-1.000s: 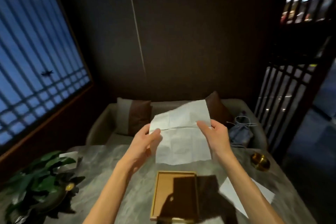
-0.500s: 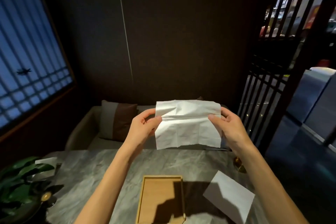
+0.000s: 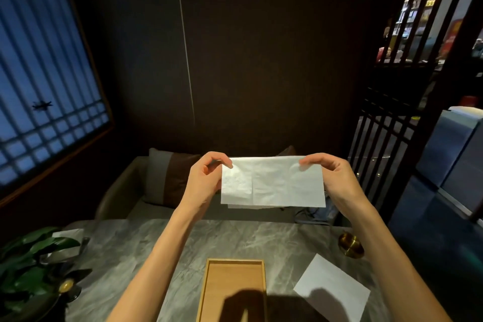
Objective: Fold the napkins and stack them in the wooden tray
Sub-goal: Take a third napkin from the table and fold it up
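I hold a white paper napkin point(image 3: 277, 183) up in the air above the table, folded in half into a wide rectangle with the back layer showing slightly below its lower edge. My left hand point(image 3: 203, 183) pinches its top left corner. My right hand point(image 3: 334, 180) pinches its top right corner. Below them the wooden tray point(image 3: 232, 287) lies on the table, with nothing visible in it but a shadow. A second white napkin point(image 3: 332, 290) lies flat on the table to the right of the tray.
The grey marble table point(image 3: 130, 256) carries a potted plant point(image 3: 34, 264) at the left and a small brass bowl point(image 3: 350, 243) at the right. A sofa with a cushion point(image 3: 170, 178) stands behind the table. A dark lattice screen point(image 3: 386, 151) rises at the right.
The napkin went from an open hanging sheet to a half-folded wide rectangle. Both hands moved to its top corners and pulled it taut.
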Demonstrator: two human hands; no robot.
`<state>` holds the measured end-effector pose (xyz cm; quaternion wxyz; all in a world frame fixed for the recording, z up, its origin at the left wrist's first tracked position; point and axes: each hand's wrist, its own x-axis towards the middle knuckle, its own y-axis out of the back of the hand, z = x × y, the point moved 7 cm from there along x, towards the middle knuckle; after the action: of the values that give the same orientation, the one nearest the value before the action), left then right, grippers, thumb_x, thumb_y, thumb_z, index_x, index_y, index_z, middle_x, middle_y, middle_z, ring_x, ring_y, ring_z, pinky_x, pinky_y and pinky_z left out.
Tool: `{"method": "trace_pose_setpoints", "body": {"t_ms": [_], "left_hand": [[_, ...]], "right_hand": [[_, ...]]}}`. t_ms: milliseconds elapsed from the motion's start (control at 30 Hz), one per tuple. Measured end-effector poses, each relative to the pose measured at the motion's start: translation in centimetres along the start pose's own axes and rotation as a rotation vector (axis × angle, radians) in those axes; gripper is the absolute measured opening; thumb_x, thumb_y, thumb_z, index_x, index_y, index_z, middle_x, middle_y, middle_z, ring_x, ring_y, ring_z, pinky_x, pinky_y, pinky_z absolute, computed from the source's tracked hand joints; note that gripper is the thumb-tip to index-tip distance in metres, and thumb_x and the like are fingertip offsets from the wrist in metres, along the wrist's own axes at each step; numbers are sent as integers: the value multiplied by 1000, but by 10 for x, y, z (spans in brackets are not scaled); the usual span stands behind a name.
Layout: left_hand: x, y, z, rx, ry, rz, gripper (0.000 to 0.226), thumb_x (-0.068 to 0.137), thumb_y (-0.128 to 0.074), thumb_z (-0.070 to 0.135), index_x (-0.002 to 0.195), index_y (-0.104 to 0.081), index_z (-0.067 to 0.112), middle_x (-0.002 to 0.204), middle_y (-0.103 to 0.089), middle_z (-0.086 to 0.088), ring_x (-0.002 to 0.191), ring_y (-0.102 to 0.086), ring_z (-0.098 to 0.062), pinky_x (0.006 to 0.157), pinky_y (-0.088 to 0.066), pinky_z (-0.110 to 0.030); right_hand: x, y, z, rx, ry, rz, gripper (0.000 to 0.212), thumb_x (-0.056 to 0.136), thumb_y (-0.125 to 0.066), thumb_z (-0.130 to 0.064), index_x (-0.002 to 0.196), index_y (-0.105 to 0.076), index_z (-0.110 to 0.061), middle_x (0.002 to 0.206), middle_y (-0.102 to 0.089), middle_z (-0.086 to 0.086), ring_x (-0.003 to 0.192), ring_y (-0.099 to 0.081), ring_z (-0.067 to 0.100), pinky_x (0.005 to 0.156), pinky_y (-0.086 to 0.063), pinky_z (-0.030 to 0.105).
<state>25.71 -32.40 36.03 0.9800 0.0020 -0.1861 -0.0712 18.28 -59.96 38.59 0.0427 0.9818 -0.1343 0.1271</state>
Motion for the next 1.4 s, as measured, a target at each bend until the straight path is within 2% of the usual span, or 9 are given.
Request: {"method": "trace_pose_setpoints", "body": {"t_ms": [133, 467, 633, 800, 933, 1067, 1167, 1267, 1400], "left_hand": [[-1, 3, 6, -40, -51, 12, 25, 96, -62, 3, 91, -71, 27, 96, -74, 13, 88, -73, -1, 71, -61, -22], [-1, 12, 2, -31, -44, 29, 25, 97, -63, 8, 84, -73, 28, 105, -78, 11, 101, -74, -5, 68, -60, -18], [2, 19, -3, 28, -14, 42, 29, 97, -58, 7, 85, -76, 28, 104, -78, 14, 99, -73, -2, 68, -58, -14], [2, 16, -9, 388, 26, 34, 35, 98, -50, -2, 100, -71, 26, 109, -69, 14, 111, -64, -6, 94, -49, -17], [-11, -31, -3, 466, -32, -270, 44, 97, -67, 29, 139, -56, 25, 139, -56, 13, 131, -48, -4, 105, -36, -22], [-24, -70, -1, 335, 25, -509, 35, 98, -67, 25, 129, -66, 10, 125, -70, -9, 114, -65, -11, 99, -49, -26], [-26, -70, -1, 188, 21, -427, 20, 103, -59, 19, 110, -75, 8, 96, -77, -10, 84, -65, -8, 75, -48, -19], [-26, -60, 0, -31, 106, -324, 18, 103, -59, 19, 106, -77, 21, 95, -81, 3, 87, -76, -7, 70, -55, -14], [-22, -49, 0, -87, 167, -256, 18, 102, -61, 23, 111, -76, 19, 105, -81, -1, 98, -78, -15, 74, -61, -21]], "right_hand": [[0, 2, -2, 27, 24, 43, 35, 93, -64, -3, 70, -75, -28, 77, -73, -15, 67, -71, 3, 46, -51, 16], [-1, -3, 11, 29, 51, 13, 28, 96, -63, -11, 81, -76, -31, 92, -74, -15, 80, -73, 6, 54, -55, 20], [0, -8, 15, 121, 39, -109, 35, 102, -44, -6, 97, -77, -15, 101, -78, -4, 98, -72, 15, 76, -55, 21], [8, -18, -4, -342, 213, -59, 20, 96, -64, -18, 105, -74, -33, 99, -72, -19, 99, -64, -7, 76, -48, 13], [14, -65, -32, -719, 307, -444, 45, 95, -66, -18, 132, -57, -42, 107, -60, -31, 105, -57, -12, 89, -44, 10], [15, -91, -43, -917, 300, -651, 56, 95, -66, -17, 142, -46, -40, 99, -57, -25, 95, -58, -10, 93, -49, 20], [18, -83, -52, -782, 345, -525, 53, 97, -64, -26, 143, -44, -41, 116, -63, -16, 108, -60, -3, 102, -50, 26], [18, -46, -40, -430, 234, -239, 66, 94, -64, -44, 150, -28, -47, 141, -54, -13, 121, -52, -4, 102, -41, 24], [-3, -34, 14, -58, -120, -257, 84, 85, -73, -44, 153, -24, -44, 113, -77, -9, 109, -71, 6, 109, -47, 51]]}}
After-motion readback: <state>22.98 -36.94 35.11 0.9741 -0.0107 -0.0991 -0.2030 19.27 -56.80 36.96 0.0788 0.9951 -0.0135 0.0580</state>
